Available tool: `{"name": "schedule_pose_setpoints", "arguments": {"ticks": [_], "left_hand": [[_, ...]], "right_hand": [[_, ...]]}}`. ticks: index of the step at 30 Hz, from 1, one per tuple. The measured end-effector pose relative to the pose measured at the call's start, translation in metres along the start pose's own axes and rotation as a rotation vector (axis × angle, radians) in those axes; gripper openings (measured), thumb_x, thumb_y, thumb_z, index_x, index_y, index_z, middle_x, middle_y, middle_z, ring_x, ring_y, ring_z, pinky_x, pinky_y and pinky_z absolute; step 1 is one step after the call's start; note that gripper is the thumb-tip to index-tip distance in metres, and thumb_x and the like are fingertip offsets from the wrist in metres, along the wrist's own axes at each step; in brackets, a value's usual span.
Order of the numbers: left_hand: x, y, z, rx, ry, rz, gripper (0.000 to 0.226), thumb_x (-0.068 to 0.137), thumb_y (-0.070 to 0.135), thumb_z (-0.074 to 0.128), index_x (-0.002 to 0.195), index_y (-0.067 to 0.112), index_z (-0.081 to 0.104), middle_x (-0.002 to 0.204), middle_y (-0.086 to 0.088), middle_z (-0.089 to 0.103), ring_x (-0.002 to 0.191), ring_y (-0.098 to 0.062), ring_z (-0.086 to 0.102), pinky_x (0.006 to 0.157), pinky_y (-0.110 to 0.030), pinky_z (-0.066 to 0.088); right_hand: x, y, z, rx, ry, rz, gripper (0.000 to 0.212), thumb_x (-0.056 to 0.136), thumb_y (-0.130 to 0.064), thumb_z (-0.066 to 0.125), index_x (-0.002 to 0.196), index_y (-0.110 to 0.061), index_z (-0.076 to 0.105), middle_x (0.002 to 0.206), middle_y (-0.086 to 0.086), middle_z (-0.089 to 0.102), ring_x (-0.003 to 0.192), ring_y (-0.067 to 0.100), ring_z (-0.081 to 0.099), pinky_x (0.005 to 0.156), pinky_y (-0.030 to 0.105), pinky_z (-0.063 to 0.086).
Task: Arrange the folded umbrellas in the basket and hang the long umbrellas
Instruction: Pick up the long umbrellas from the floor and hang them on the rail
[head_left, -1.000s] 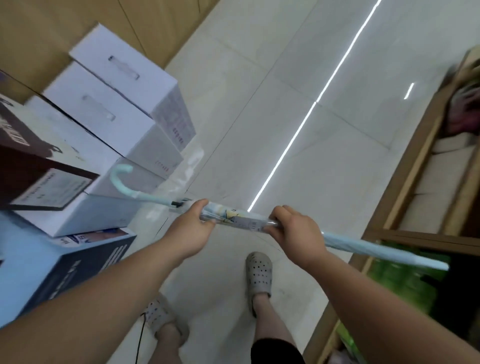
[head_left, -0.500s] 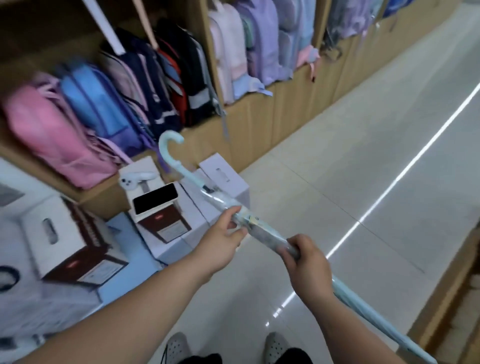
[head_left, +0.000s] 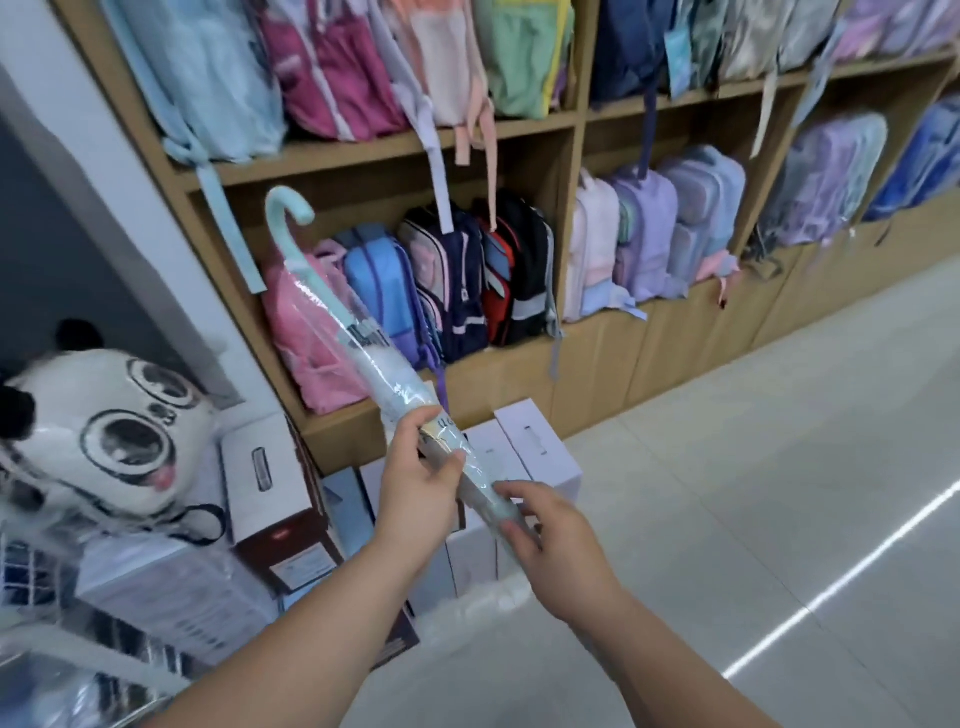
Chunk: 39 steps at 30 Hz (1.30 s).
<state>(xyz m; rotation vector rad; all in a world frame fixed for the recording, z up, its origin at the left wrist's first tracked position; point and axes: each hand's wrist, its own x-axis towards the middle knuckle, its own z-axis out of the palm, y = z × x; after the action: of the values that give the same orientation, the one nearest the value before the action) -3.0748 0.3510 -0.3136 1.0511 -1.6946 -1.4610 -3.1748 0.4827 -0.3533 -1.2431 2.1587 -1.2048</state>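
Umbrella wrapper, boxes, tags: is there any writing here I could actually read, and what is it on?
Nothing here reads as clear words.
Dark print on the wrapper of the long umbrella: blurred, unreadable.
Paper label on it beside the left hand: a few letters, too blurred to read.
Label on the brown box: too small to read.
Blue hang tag among the top-shelf backpacks: blurred.

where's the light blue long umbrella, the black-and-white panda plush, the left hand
light blue long umbrella (head_left: 385, 372), head view, wrapped canopy
black-and-white panda plush (head_left: 104, 434), head view, face
left hand (head_left: 421, 488), head view, back
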Motion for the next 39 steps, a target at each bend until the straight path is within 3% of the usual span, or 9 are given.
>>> {"name": "schedule_pose_setpoints", "arguments": {"ticks": [6,10,13,16,21,25,30,33,39], "left_hand": [[0.037,0.035,-0.107,0.050,-0.093,0.176,0.055,0.092,0.005,0.063,0.110,0.056,0.054,0.107,-0.014,0.059,0.089,-0.031,0.062,0.084,-0.052,0.058],[0.060,0.062,-0.192,0.047,-0.154,0.256,0.054,0.093,0.002,0.064,0.112,0.052,0.056,0.104,-0.006,0.059,0.088,-0.029,0.059,0.086,-0.047,0.056],[0.077,0.085,-0.237,-0.007,-0.184,0.290,0.051,0.094,-0.003,0.061,0.111,0.044,0.057,0.110,-0.013,0.057,0.087,-0.018,0.059,0.069,-0.040,0.061],[0.093,0.108,-0.270,-0.027,-0.193,0.335,0.053,0.094,-0.005,0.060,0.110,0.045,0.057,0.100,0.001,0.054,0.080,-0.008,0.060,0.064,-0.027,0.056],[0.124,0.140,-0.304,-0.060,-0.169,0.398,0.053,0.094,-0.005,0.059,0.116,0.043,0.059,0.108,0.020,0.062,0.089,-0.023,0.067,0.074,-0.045,0.062],[0.142,0.167,-0.316,-0.112,-0.080,0.461,0.049,0.095,-0.004,0.058,0.122,0.037,0.060,0.106,0.031,0.064,0.090,-0.015,0.070,0.072,-0.028,0.058],[0.157,0.192,-0.339,-0.020,-0.067,0.534,0.064,0.097,0.003,0.057,0.131,0.057,0.051,0.140,0.013,0.058,0.121,-0.023,0.062,0.099,-0.047,0.054],[0.159,0.196,-0.357,0.044,-0.050,0.541,0.073,0.098,0.006,0.058,0.131,0.069,0.042,0.136,0.035,0.052,0.121,-0.013,0.062,0.095,-0.045,0.056],[0.170,0.182,-0.399,0.136,0.018,0.459,0.078,0.099,0.012,0.059,0.133,0.076,0.031,0.141,0.017,0.053,0.109,-0.011,0.068,0.092,-0.047,0.058]], "right_hand": [[0.001,-0.055,0.044,0.117,-0.109,0.124,0.039,0.093,-0.024,0.067,0.114,-0.053,0.054,0.106,-0.014,0.067,0.090,-0.001,0.064,0.081,0.016,0.052],[0.011,-0.105,0.098,0.145,-0.166,0.090,0.052,0.094,-0.023,0.066,0.128,-0.057,0.048,0.109,-0.012,0.065,0.091,0.005,0.063,0.082,0.018,0.052],[0.023,-0.142,0.130,0.120,-0.209,0.004,0.067,0.097,-0.025,0.062,0.142,-0.062,0.030,0.117,-0.017,0.063,0.101,0.003,0.063,0.090,0.022,0.052],[0.040,-0.171,0.149,0.143,-0.225,-0.067,0.071,0.098,-0.023,0.058,0.146,-0.061,0.021,0.120,-0.015,0.063,0.099,0.005,0.065,0.092,0.027,0.053],[0.078,-0.214,0.162,0.129,-0.246,-0.192,0.083,0.098,-0.021,0.059,0.142,-0.069,0.009,0.116,-0.020,0.060,0.093,0.005,0.063,0.082,0.016,0.051],[0.117,-0.248,0.167,0.159,-0.254,-0.304,0.087,0.098,-0.020,0.060,0.143,-0.069,0.006,0.117,-0.017,0.060,0.096,0.004,0.061,0.086,0.017,0.050],[0.182,-0.281,0.172,0.222,-0.228,-0.447,0.084,0.097,-0.017,0.060,0.143,-0.069,0.012,0.115,-0.014,0.060,0.081,0.016,0.068,0.083,0.032,0.058],[0.224,-0.308,0.172,0.239,-0.201,-0.545,0.085,0.096,-0.015,0.061,0.143,-0.068,0.013,0.112,-0.017,0.062,0.081,0.019,0.066,0.085,0.040,0.058],[0.280,-0.378,0.171,0.343,-0.195,-0.708,0.087,0.096,-0.013,0.061,0.141,-0.070,0.014,0.123,-0.016,0.063,0.102,0.010,0.066,0.091,0.030,0.054]]}}
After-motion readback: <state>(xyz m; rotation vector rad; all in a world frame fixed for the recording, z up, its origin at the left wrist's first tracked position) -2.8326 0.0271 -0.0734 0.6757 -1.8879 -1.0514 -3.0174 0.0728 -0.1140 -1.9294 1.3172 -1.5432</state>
